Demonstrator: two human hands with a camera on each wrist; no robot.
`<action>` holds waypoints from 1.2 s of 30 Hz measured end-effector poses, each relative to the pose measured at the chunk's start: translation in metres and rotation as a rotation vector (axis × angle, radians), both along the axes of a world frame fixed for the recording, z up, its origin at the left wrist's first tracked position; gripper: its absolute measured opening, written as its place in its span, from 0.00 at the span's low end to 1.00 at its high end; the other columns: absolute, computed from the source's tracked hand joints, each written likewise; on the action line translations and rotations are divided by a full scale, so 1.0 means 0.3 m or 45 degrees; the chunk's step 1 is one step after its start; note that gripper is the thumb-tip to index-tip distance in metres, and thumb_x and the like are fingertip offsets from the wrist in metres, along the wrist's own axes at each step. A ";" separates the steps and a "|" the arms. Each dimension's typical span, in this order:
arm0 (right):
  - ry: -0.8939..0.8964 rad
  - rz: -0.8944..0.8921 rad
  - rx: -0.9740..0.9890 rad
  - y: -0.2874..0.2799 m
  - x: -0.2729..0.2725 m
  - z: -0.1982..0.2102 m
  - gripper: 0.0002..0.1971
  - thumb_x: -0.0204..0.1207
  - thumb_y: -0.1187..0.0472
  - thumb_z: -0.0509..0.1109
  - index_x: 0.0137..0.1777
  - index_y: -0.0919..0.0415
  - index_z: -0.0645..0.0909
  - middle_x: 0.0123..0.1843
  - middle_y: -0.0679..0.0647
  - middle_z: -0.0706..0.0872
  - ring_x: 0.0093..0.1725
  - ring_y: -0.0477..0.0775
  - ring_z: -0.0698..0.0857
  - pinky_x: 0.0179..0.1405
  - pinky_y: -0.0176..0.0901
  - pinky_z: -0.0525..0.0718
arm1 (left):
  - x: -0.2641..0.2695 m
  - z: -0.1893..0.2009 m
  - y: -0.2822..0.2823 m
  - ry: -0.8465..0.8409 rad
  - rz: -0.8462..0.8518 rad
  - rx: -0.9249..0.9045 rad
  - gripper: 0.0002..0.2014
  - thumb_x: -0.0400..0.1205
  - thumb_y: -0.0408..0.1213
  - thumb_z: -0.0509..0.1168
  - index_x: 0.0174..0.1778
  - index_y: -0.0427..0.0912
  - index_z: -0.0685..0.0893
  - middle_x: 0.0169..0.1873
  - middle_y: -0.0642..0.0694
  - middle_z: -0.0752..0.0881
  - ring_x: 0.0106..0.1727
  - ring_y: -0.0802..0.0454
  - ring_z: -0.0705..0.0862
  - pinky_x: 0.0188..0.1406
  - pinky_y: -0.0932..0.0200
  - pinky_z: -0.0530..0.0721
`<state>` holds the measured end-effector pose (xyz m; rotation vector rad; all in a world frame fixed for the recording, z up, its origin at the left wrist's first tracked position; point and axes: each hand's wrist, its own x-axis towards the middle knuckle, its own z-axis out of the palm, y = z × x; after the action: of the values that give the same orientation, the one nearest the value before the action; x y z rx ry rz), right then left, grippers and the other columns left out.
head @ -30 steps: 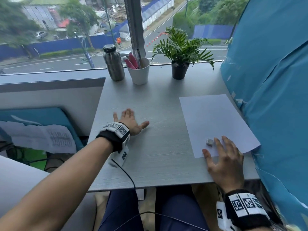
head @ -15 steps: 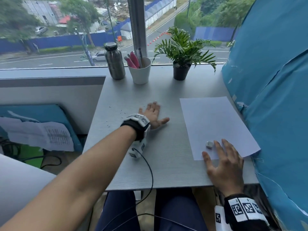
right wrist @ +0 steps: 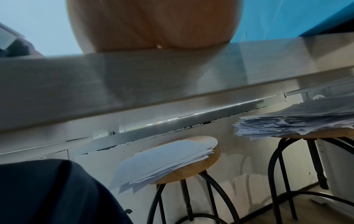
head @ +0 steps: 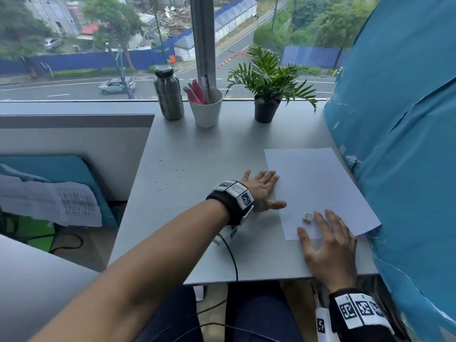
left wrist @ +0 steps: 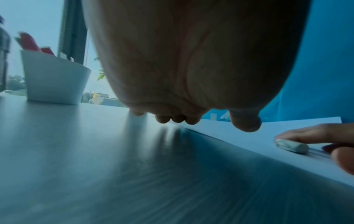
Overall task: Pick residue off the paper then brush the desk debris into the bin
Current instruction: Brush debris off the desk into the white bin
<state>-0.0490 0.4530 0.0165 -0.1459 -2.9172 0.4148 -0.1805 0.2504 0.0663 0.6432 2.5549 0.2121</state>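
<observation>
A white sheet of paper (head: 313, 186) lies on the right half of the grey desk (head: 197, 230). A small whitish eraser (head: 307, 217) sits near the sheet's front edge, also seen in the left wrist view (left wrist: 292, 145). My left hand (head: 261, 188) lies flat with straight fingers at the paper's left edge, thumb over the sheet. My right hand (head: 325, 238) rests flat on the paper's front edge, fingertips beside the eraser. Fine dark debris specks (head: 170, 176) are scattered on the desk to the left. No bin shows.
At the back of the desk stand a steel bottle (head: 168, 93), a white pen cup (head: 206, 107) and a potted plant (head: 267, 95). A blue sheet-covered wall (head: 404, 144) borders the right. Stools with paper stacks (right wrist: 168, 160) stand under the desk.
My left hand has slid to the right across the desk, from the middle-left to the paper's left edge. The right hand has stayed by the eraser.
</observation>
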 end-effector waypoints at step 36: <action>0.089 0.018 -0.038 -0.008 0.000 0.012 0.36 0.71 0.33 0.54 0.69 0.58 0.80 0.76 0.62 0.76 0.74 0.64 0.73 0.71 0.63 0.69 | 0.101 -0.005 -0.763 0.281 -0.065 -0.362 0.51 0.72 0.77 0.25 0.88 0.49 0.37 0.87 0.52 0.38 0.87 0.52 0.36 0.82 0.38 0.28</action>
<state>-0.0491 0.4507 0.0201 -0.1123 -2.8462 0.4564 -0.1502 0.0215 0.0647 0.6493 2.7011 -0.2498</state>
